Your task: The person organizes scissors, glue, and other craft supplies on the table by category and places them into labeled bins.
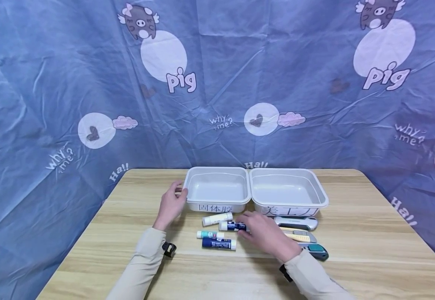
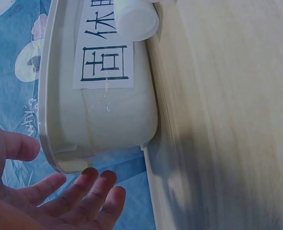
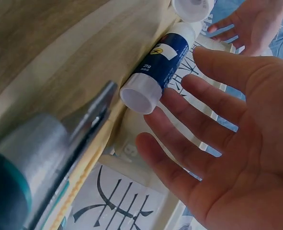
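Observation:
My left hand (image 1: 172,204) is at the left side of the left white plastic box (image 1: 217,205), fingers spread by its rim; in the left wrist view the hand (image 2: 79,196) grips nothing. Over a dark blue glue stick (image 1: 233,226) with white ends hovers my right hand (image 1: 264,233). The right wrist view shows that hand's fingers (image 3: 179,129) loosely extended beside the glue stick (image 3: 165,55), not curled round it; whether they touch it I cannot tell. A white glue stick (image 1: 217,219), a teal-and-white one (image 1: 210,234) and another dark blue one (image 1: 219,243) lie nearby.
To the right stands a second white box (image 1: 290,204), its rim against the first; both carry labels in front. Several utility knives, including a grey one (image 1: 297,223) and a teal-black one (image 1: 316,251), lie before it. Behind the wooden table (image 1: 105,250) hangs a blue patterned cloth (image 1: 217,83).

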`<state>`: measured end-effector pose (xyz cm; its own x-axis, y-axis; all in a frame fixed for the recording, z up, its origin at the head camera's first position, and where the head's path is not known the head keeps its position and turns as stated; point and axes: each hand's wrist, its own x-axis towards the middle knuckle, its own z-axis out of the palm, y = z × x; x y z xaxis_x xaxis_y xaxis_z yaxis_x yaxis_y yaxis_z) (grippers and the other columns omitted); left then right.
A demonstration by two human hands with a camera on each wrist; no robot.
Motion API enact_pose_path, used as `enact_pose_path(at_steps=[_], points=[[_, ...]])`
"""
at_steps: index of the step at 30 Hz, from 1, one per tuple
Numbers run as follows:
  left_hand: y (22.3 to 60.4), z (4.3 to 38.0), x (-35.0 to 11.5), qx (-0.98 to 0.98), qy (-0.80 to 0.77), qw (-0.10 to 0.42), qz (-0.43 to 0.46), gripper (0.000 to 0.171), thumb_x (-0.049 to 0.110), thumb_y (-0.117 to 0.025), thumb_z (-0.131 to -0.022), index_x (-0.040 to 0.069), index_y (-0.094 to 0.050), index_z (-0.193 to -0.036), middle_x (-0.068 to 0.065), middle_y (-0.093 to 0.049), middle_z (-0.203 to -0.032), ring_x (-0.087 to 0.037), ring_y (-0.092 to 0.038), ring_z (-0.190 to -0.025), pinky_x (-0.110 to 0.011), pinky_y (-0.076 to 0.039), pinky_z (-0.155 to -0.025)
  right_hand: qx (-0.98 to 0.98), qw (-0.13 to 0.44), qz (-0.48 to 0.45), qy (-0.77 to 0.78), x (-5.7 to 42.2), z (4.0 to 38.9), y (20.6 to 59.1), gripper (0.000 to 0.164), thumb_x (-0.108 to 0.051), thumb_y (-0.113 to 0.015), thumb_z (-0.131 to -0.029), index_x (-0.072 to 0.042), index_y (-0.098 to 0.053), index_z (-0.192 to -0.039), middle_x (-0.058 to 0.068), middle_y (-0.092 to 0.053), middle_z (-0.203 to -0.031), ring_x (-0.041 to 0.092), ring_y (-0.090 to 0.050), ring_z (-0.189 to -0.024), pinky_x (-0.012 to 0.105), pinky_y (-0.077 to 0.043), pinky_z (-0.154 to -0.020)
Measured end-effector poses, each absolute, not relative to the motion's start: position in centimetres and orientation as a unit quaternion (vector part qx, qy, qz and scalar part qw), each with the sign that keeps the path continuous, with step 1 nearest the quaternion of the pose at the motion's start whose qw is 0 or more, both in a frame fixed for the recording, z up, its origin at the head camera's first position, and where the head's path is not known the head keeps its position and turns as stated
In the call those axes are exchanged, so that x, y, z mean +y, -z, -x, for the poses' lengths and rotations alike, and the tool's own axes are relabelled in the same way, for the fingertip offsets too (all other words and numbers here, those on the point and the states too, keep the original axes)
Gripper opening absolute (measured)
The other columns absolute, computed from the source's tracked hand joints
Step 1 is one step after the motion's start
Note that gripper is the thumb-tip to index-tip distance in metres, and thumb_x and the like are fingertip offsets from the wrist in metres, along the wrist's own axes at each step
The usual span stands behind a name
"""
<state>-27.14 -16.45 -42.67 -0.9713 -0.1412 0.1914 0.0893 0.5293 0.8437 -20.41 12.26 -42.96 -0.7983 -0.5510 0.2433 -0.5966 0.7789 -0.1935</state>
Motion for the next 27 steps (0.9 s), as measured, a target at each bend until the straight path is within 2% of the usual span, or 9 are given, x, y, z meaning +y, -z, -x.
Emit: enact_pose_path(at_steps=[11,27], points=[[43.30,27.33,-16.34,-0.863,0.495,0.099,-0.019,0.046,0.023,-0.055,-0.097,0.009,-0.050,-0.141,-0.023,-0.062,-0.123,-0.034,-0.065,-0.105,-0.044,-0.052,-0.089,-0.935,0.070,-0.319,-0.138,12.04,20.89,43.12,0.038,-0.017,-0.076,-0.083,-0.013,-0.068,-0.120,0.005,-0.068,-0.116,0.023,-0.065,-0.102,0.040,-0.054,-0.083],[43.53,27.39,-16.26,-0.864,0.495,0.088,-0.019,0.050,0.025,-0.052,-0.099,0.011,-0.044,-0.146,-0.023,-0.064,-0.119,-0.033,-0.066,-0.104,-0.043,-0.052,-0.087,-0.936,0.066,-0.317,-0.137,11.33,21.43,43.45,0.037,-0.009,-0.077,-0.081,-0.012,-0.068,-0.117,0.004,-0.069,-0.113,0.023,-0.065,-0.100,0.040,-0.053,-0.084]])
